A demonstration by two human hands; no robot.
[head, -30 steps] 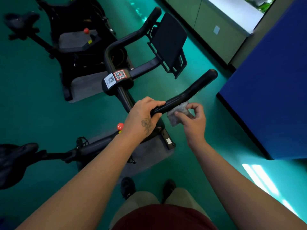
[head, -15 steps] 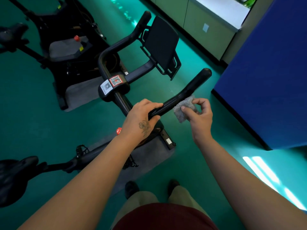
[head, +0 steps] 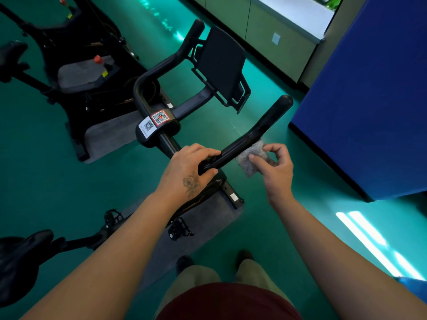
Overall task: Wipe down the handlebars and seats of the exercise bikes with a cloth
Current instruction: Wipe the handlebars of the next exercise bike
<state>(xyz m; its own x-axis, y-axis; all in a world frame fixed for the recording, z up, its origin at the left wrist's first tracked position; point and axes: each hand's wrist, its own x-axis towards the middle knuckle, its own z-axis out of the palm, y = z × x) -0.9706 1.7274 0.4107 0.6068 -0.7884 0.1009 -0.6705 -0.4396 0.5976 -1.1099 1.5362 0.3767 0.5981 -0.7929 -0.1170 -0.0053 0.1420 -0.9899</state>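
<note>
Left hand (head: 189, 168) wraps the near end of the handlebar's right prong (head: 251, 139) – likely bracing it against the wiping – while right hand (head: 275, 167) pinches the grey cloth (head: 253, 155) between thumb and fingertips, touching the prong's right side, seat (head: 20, 257) untouched near left.

Head cam; looks down, close over handlebar (head: 254, 135).
</note>
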